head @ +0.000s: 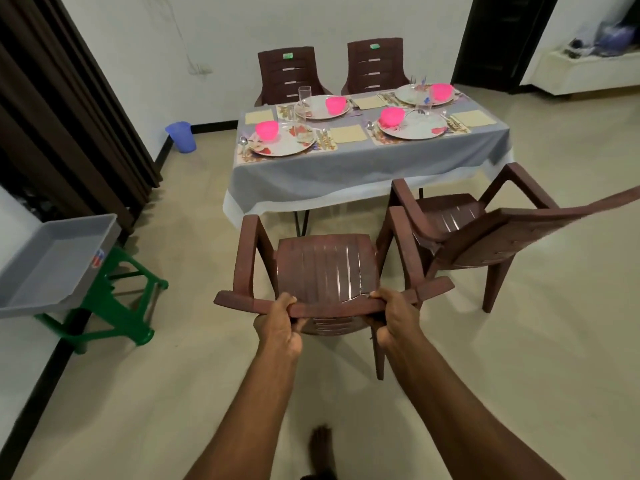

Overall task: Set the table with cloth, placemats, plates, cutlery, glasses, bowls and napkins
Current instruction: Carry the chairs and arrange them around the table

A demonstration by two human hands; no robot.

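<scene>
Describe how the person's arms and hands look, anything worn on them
Both arms are bare up to the frame's lower edge, with no sleeves in view. The left hand and right hand wear no gloves; no rings, watch or bracelets are visible.

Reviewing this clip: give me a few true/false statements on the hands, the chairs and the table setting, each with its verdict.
1. Both hands, left hand and right hand, grip the top rail of the near chair. True.
2. Each plate carries a blue bowl. False: the four bowls, such as the nearest one, are pink.
3. Two chairs stand at the table's far side. True.
4. The grey tray lies on the floor. False: it sits on a green stand.
5. The tablecloth is red. False: it is grey.
</scene>
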